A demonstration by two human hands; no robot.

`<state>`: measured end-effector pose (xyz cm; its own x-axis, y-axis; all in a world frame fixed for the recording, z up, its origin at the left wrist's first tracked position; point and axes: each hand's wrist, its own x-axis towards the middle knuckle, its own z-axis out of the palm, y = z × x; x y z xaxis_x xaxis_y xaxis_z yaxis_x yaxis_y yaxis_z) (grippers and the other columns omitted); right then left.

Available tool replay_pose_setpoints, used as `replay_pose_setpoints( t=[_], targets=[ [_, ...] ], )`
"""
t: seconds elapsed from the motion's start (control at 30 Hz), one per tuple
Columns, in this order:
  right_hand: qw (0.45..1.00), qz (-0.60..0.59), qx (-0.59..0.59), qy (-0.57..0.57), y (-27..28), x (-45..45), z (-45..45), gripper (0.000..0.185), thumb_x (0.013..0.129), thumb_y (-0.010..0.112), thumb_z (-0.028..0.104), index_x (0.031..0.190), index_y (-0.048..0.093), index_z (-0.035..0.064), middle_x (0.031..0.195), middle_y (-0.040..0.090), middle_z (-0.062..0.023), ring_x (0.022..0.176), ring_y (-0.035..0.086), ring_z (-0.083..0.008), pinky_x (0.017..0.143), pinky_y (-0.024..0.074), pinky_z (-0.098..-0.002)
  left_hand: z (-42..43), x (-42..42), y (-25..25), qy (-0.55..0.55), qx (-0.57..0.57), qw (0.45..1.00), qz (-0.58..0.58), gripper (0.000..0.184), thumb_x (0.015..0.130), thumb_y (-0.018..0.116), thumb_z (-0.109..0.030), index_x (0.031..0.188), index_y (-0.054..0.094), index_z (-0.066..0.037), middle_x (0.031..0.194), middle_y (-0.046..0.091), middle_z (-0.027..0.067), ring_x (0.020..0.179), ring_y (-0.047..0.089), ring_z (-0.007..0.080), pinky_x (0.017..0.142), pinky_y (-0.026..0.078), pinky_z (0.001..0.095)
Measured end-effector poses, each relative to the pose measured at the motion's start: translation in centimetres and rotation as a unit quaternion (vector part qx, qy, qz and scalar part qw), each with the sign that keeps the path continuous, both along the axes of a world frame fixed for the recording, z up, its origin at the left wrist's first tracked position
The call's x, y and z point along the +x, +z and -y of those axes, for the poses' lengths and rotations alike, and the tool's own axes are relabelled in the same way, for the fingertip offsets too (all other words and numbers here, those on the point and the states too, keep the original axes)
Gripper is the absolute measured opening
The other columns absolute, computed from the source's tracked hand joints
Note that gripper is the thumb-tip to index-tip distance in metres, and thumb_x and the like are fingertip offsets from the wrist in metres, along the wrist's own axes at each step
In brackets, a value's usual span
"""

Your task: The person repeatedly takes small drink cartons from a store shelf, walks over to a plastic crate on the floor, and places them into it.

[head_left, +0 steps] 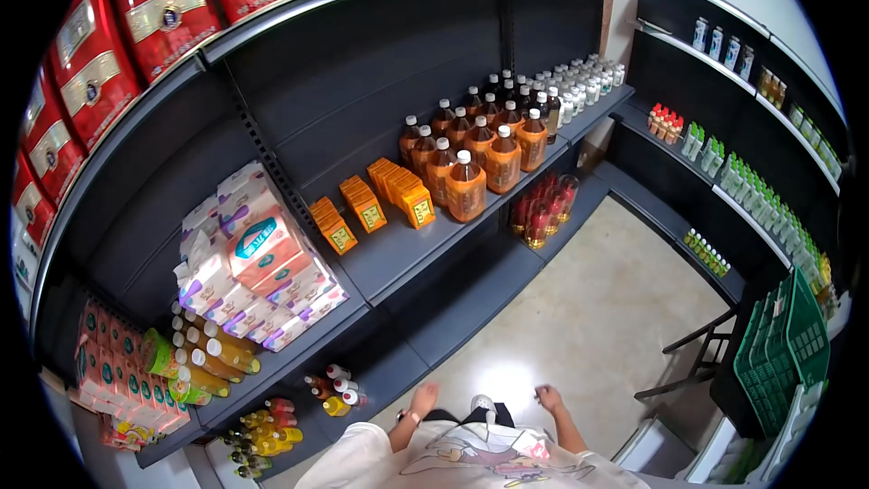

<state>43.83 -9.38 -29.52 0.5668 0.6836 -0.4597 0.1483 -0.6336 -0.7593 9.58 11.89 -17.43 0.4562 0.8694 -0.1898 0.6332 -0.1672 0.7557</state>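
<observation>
Low in the head view, my left hand (424, 399) hangs beside my body over the floor, holding nothing that I can see; its fingers look loosely together, and their exact pose is too small to tell. My right hand (549, 398) hangs at my other side above the floor, its fingers partly curled, with no object visible in it. Neither hand touches the shelves. Nearest to my left hand are bottles with white caps (340, 384) on the bottom shelf. Above them, the middle shelf (398, 258) bears tissue packs (269, 249), orange boxes (419, 203) and large brown bottles (466, 188).
Red bags (163, 9) line the top shelf. Yellow bottles (213, 364) and pink packs (122, 371) are at the left. White bottles (588, 81) stand far back. Green-capped bottles (751, 190) fill the right shelves. A green basket (780, 353) sits at the right, near a black stand (701, 362).
</observation>
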Motion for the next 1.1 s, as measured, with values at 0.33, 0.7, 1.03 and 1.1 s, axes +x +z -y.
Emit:
replay_pose_setpoints(
  t=[0.33,0.7,1.03,1.1],
  targets=[
    [0.980,-0.128,0.139,0.063,18.4,-1.9,-15.0,0.024,0.085,0.047,0.010,0.105,0.058,0.0033,0.088,0.063,-0.0111,0.082,0.060,-0.0163,0.072,0.0479,-0.0282,-10.7,14.6,21.7,0.058,0.072,0.966,0.240,0.025,0.083,0.052,-0.003,0.107,0.057,-0.008,0.108,0.053,0.0085,0.088,0.057,0.0173,0.070,0.047,0.0277],
    [0.934,-0.156,0.279,0.159,31.5,1.1,-35.2,0.027,0.086,0.047,0.005,0.112,0.053,0.0051,0.085,0.059,-0.0036,0.081,0.056,-0.0100,0.075,0.0443,-0.0233,-27.3,20.5,28.0,0.209,0.186,0.920,0.274,0.038,0.083,0.053,0.000,0.119,0.043,-0.002,0.112,0.047,0.0126,0.094,0.051,0.0193,0.079,0.045,0.0273],
    [0.882,0.116,0.413,0.194,38.2,-2.7,-50.1,0.080,0.074,0.065,0.012,0.136,0.017,-0.0010,0.122,0.040,-0.0231,0.114,0.040,-0.0342,0.096,0.0328,-0.0378,-27.1,15.7,53.5,0.019,0.579,0.758,0.300,0.016,0.082,0.052,-0.007,0.097,0.053,-0.003,0.078,0.060,0.0074,0.064,0.054,0.0181,0.054,0.038,0.0303],
    [0.888,0.102,0.394,0.213,37.4,-2.8,-52.3,0.085,0.072,0.067,0.014,0.136,0.014,-0.0022,0.123,0.039,-0.0245,0.116,0.038,-0.0368,0.099,0.0282,-0.0400,-25.2,16.7,57.1,0.000,0.676,0.665,0.319,0.011,0.080,0.053,-0.014,0.089,0.052,-0.010,0.070,0.054,0.0022,0.056,0.051,0.0169,0.048,0.030,0.0304]
  ],
)
